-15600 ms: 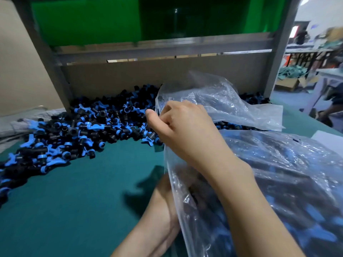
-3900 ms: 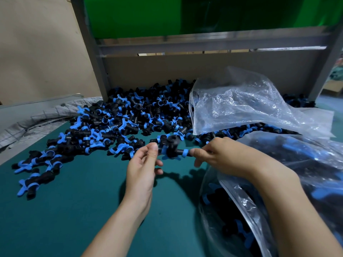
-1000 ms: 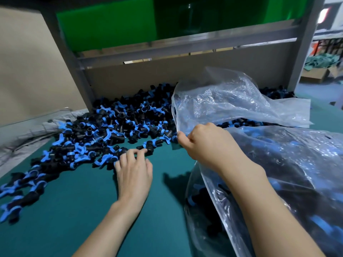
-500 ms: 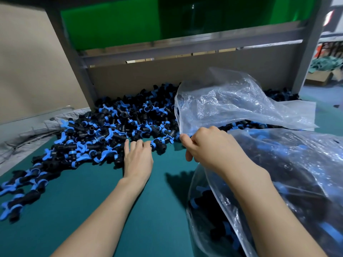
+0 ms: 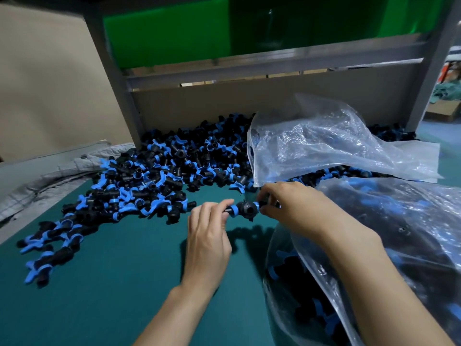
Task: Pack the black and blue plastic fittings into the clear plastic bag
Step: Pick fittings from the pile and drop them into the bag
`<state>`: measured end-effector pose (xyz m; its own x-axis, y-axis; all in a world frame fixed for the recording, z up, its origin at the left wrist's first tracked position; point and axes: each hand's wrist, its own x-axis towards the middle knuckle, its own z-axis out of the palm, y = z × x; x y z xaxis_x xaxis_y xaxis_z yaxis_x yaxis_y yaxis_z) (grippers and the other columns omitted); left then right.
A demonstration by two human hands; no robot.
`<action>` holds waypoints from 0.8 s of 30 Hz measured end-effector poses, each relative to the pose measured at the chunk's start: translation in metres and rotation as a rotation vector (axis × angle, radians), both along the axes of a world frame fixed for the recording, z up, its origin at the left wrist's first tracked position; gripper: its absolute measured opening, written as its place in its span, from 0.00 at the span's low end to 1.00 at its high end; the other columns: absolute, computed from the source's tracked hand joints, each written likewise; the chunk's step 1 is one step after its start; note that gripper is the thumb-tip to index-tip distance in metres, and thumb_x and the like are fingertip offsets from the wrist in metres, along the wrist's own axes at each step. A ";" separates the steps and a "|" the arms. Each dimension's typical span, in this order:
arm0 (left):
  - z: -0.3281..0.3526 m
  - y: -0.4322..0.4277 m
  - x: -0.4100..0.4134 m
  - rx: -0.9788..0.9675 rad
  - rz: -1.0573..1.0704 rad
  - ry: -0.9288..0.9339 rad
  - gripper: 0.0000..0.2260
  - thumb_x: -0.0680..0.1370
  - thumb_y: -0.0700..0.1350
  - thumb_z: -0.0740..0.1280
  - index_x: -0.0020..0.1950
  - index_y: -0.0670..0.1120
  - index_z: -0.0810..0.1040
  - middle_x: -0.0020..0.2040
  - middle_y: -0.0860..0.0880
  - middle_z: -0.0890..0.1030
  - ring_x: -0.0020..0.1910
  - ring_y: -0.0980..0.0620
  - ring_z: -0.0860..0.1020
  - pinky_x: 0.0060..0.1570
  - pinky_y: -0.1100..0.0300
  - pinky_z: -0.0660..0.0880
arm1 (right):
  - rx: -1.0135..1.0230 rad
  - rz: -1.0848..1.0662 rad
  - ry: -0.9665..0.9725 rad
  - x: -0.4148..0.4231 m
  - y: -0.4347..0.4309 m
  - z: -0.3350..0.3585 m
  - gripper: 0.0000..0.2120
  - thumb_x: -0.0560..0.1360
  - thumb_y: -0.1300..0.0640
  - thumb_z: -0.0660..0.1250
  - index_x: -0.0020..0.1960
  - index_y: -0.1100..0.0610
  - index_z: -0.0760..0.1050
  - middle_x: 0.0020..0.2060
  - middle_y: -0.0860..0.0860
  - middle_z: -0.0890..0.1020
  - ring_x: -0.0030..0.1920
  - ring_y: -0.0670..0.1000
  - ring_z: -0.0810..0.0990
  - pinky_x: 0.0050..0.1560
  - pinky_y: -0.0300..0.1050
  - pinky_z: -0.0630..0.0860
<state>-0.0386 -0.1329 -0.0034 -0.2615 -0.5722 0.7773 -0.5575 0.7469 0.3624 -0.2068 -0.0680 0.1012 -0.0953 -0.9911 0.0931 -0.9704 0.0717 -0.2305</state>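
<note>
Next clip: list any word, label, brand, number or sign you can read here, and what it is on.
No readable text in this view.
Clear plastic bag: no print visible.
Pile of black and blue fittings, and the fitting pinched between left hand and right hand: no marks large enough to read.
Green panel and cardboard back wall: plain.
Background at far right: too blurred to read.

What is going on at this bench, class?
A person grips one black and blue fitting between both hands: the left hand pinches one end, the right hand the other, just above the green table. Beside them a clear plastic bag holds many fittings. A pile of loose fittings lies behind.
</note>
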 end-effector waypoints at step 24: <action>-0.004 -0.010 0.003 0.321 -0.111 0.253 0.07 0.82 0.60 0.52 0.57 0.69 0.67 0.53 0.62 0.75 0.53 0.59 0.76 0.50 0.73 0.67 | 0.053 0.025 0.015 0.003 -0.001 0.000 0.13 0.84 0.46 0.56 0.61 0.47 0.76 0.52 0.48 0.82 0.51 0.53 0.79 0.53 0.51 0.77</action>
